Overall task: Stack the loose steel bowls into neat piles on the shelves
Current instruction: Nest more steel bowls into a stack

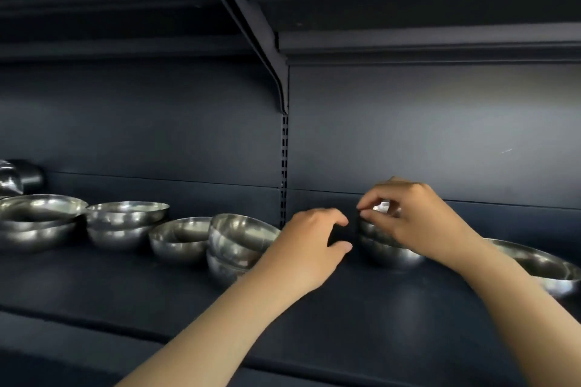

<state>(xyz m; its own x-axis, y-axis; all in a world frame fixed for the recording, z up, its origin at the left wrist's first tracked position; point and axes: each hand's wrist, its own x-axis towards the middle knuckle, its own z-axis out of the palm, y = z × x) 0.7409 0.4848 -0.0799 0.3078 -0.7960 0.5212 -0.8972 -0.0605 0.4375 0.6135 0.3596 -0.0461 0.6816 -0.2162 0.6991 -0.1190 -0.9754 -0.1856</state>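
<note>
My right hand (418, 217) pinches rim of top bowl (374, 229) on small pile (388, 253), mid-shelf (345, 317). Left hand (309, 245) beside pile, fingers curved, holding nothing. I judge: seating bowl. Next: square it, fetch loose bowl (179, 239).

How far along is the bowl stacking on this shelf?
Partway. Done: a two-bowl pile sits nested at left. In hand: the right hand pinches the top rim of a small pile; the left hand hovers open beside it. Left: a single bowl, a tilted pile and a wide bowl.
</note>
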